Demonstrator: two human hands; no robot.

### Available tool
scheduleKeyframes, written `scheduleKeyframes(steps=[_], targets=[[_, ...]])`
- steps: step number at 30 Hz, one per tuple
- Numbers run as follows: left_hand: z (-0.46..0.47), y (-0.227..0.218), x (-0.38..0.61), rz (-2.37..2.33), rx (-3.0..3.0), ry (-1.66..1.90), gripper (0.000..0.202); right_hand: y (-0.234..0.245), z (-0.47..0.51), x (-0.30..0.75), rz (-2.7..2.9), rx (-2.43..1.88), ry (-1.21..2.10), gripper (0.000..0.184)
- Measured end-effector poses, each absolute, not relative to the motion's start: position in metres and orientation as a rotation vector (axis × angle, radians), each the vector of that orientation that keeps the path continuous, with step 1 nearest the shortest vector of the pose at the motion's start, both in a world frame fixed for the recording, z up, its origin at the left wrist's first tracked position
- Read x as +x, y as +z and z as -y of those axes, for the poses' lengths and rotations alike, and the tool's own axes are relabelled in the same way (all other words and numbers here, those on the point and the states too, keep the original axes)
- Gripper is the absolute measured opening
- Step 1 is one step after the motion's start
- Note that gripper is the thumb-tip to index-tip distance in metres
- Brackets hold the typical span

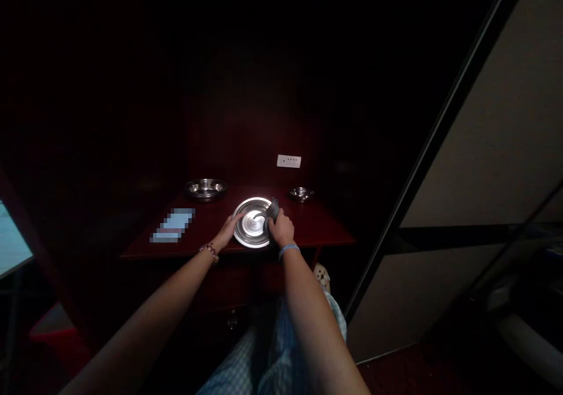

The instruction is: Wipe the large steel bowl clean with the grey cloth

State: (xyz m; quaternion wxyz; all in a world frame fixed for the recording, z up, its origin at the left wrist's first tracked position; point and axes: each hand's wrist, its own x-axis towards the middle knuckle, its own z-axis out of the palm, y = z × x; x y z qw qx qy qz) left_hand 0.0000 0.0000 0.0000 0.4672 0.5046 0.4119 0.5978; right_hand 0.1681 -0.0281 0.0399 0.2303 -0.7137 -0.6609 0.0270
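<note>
A shiny steel plate (250, 223) lies near the front edge of a dark red table (316, 228). My left hand (229, 232) rests against the plate's left rim, fingers closed on the edge. My right hand (280, 229) is closed round a grey cloth (272, 210) that is pressed on the plate's right side. A bead bracelet is on my left wrist and a blue band on my right.
A larger steel bowl (205, 189) stands at the back left and a small steel bowl (301, 194) at the back right. A blurred flat item (173, 225) lies on the left. A white socket plate (289, 161) is on the wall behind. A pale panel (497, 148) stands to the right.
</note>
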Motion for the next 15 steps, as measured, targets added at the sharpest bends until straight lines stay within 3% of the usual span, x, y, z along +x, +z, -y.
scheduleKeyframes(steps=[15], targets=[[-0.021,-0.014,0.000,-0.915,1.199,1.508,0.050,0.039,0.026,0.167,1.740,-1.961,0.126,0.034]])
